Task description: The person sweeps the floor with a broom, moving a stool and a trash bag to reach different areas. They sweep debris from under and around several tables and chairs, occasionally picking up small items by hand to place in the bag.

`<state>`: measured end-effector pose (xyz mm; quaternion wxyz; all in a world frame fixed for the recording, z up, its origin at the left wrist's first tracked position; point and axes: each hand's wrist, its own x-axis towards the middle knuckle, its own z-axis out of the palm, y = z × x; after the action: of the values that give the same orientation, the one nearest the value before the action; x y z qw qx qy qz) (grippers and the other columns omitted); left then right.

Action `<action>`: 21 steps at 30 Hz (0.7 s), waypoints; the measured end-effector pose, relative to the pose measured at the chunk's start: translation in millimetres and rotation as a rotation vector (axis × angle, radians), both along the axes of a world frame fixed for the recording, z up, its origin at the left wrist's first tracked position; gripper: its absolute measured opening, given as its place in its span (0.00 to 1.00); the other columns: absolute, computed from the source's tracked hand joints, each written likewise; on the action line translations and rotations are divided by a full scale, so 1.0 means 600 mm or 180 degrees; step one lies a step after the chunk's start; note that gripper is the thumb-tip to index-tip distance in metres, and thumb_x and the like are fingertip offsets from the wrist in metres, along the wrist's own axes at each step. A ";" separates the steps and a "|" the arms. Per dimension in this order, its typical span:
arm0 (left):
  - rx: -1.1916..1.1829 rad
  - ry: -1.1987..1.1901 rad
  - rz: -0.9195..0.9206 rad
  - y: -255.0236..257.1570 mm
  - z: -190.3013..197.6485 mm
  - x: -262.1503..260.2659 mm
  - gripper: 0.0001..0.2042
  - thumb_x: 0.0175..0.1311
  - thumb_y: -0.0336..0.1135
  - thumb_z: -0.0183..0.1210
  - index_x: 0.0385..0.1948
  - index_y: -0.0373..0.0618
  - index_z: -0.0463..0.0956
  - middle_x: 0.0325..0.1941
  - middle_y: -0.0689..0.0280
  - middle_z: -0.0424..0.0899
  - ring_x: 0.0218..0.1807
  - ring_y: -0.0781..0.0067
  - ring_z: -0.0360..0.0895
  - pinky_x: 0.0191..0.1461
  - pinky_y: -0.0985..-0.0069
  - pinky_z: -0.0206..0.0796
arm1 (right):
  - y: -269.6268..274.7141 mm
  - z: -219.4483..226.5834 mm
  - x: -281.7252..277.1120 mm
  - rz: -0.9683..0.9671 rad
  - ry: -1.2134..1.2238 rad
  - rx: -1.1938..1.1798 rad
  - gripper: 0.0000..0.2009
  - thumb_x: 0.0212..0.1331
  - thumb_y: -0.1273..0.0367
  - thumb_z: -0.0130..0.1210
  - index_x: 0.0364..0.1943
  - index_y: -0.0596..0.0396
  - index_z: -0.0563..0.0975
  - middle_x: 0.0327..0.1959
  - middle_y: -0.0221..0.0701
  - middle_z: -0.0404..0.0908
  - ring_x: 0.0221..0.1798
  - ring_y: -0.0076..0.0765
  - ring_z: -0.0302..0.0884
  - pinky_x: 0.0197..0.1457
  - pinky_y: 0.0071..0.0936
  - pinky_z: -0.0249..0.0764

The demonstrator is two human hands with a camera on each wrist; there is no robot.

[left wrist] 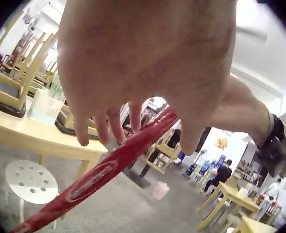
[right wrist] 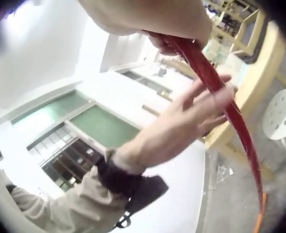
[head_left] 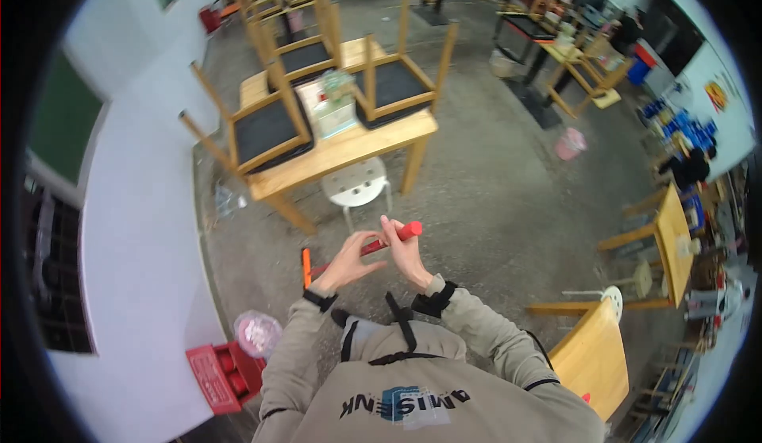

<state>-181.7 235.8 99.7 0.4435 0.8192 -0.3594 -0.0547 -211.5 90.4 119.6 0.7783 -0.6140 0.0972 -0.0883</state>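
Note:
A long red pole slants down from my hands toward an orange crosspiece low near the floor. My right hand grips the pole close to its thick red upper end, with the fingers curled round it in the right wrist view. Beside the shaft, my left hand has its fingers spread and thumb apart, not closed round it. In the left wrist view, the open palm of that hand hangs over the red shaft, which bears an oval label.
A wooden table with upturned stools and a caddy stands ahead; a white round stool is before it. At left lie a red crate and a bagged bin. Another table is close at right.

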 end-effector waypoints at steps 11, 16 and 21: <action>-0.0210 0.1835 0.1695 0.182 -0.342 -0.115 0.07 0.58 0.32 0.55 0.31 0.38 0.70 0.32 0.62 0.79 0.35 0.76 0.76 0.42 0.78 0.67 | -0.245 0.186 -0.032 -0.1286 -0.0476 -0.0020 0.20 0.61 0.57 0.49 0.13 0.48 0.64 0.12 0.17 0.59 0.16 0.14 0.55 0.20 0.19 0.51; -0.0096 0.2417 0.1955 0.238 -0.422 -0.158 0.08 0.60 0.34 0.53 0.33 0.38 0.69 0.32 0.60 0.80 0.34 0.74 0.77 0.40 0.78 0.68 | -0.237 0.118 -0.012 -0.1532 -0.0397 -0.1029 0.19 0.61 0.61 0.51 0.15 0.53 0.65 0.13 0.18 0.58 0.19 0.15 0.54 0.22 0.19 0.53; -0.0721 0.2962 0.2004 0.229 -0.415 -0.115 0.11 0.63 0.37 0.51 0.39 0.40 0.68 0.37 0.60 0.80 0.35 0.73 0.78 0.37 0.78 0.70 | -0.241 0.136 0.010 -0.1341 -0.0674 -0.1050 0.13 0.61 0.64 0.50 0.23 0.58 0.70 0.16 0.18 0.62 0.20 0.15 0.55 0.22 0.19 0.54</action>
<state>-250.5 373.0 -149.1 0.6349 0.7238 0.1314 -0.2361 -205.4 -54.4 201.5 0.6383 -0.6859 0.1251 -0.3264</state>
